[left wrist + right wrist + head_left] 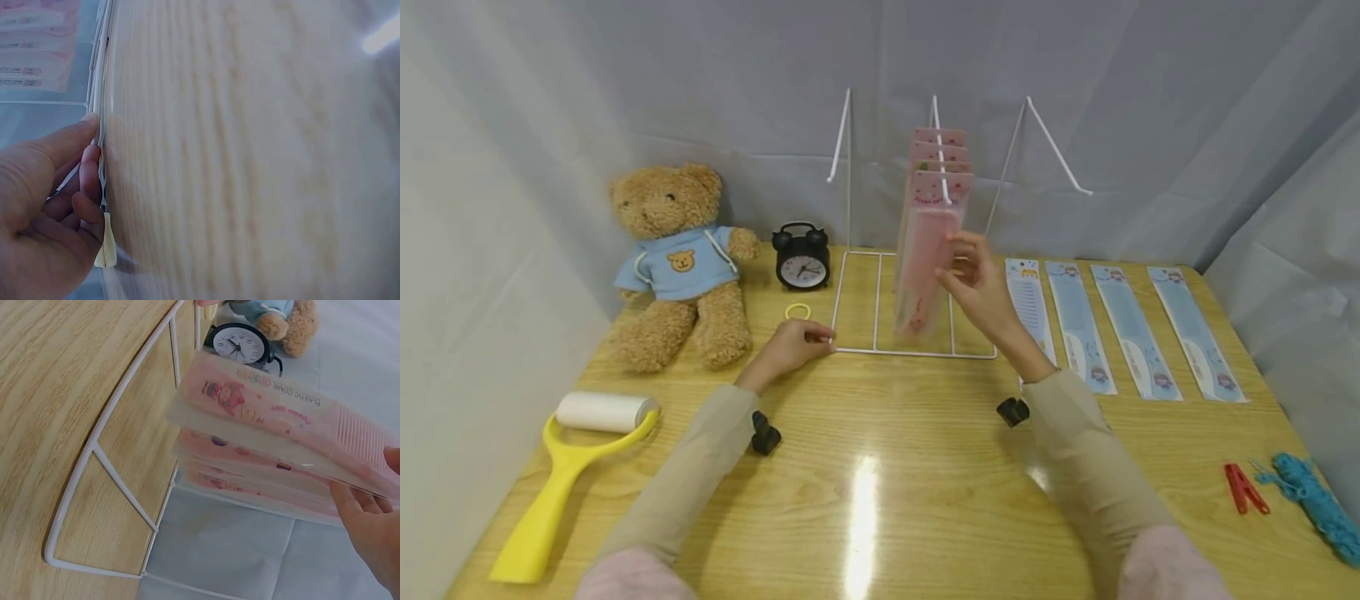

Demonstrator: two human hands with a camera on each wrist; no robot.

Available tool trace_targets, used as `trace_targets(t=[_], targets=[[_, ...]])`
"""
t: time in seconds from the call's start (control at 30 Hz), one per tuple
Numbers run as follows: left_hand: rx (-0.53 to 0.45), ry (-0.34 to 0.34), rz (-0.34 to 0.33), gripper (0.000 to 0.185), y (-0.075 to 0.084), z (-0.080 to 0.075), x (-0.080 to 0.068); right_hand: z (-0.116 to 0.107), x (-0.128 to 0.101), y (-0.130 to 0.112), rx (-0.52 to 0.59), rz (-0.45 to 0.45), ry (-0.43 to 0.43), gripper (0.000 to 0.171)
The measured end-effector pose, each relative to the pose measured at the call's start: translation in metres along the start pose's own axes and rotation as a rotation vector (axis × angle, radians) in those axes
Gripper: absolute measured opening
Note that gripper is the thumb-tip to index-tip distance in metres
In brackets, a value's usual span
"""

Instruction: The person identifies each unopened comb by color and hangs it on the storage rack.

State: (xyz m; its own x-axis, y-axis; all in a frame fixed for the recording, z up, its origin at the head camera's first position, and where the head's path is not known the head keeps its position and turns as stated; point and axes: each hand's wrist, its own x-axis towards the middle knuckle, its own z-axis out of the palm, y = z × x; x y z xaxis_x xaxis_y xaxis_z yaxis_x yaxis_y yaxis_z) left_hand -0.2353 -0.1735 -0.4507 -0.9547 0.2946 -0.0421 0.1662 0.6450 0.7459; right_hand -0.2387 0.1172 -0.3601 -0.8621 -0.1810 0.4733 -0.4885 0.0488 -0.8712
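Several pink comb packs [928, 250] already hang on the middle hook of the white wire rack [880, 350], near the back edge of the tabletop; the right hand [977, 287] pinches the front one; the left hand [790, 346] curls its fingers on the rack's front left corner; four blue comb packs [1123, 329] lie flat by the right edge, not hung yet.

Pink comb packs [275, 444] hang stacked over a white wire rack [112, 456] on a wooden table [56, 381], the right hand's fingertips [369, 512] touching the packs' near edge. Beyond stand a black clock [240, 342] and a teddy bear [281, 315].
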Motion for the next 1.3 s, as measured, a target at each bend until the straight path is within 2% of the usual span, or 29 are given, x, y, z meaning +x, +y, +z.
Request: trace_targets(t=[0.17, 0.37, 0.6, 0.83, 1.3], targets=[[0.005, -0.003, 0.019, 0.027, 0.0, 0.0, 0.0, -0.001, 0.0, 0.005, -0.008, 0.033, 0.005, 0.046], [0.009, -0.011, 0.009, 0.028, 0.0, 0.0, -0.001, -0.006, -0.003, 0.016, -0.025, 0.091, 0.002, 0.045], [0.005, -0.014, 0.006, 0.027, -0.001, 0.0, -0.001, -0.014, -0.008, 0.023, -0.103, 0.157, 0.013, 0.044], [0.005, -0.011, 0.011, 0.027, -0.002, 0.0, -0.001, -0.021, -0.013, 0.022, -0.157, 0.179, 0.038, 0.041], [0.007, -0.009, 0.007, 0.028, -0.002, 0.001, -0.002, -0.057, -0.026, 0.035, -0.244, 0.249, 0.136, 0.03]])
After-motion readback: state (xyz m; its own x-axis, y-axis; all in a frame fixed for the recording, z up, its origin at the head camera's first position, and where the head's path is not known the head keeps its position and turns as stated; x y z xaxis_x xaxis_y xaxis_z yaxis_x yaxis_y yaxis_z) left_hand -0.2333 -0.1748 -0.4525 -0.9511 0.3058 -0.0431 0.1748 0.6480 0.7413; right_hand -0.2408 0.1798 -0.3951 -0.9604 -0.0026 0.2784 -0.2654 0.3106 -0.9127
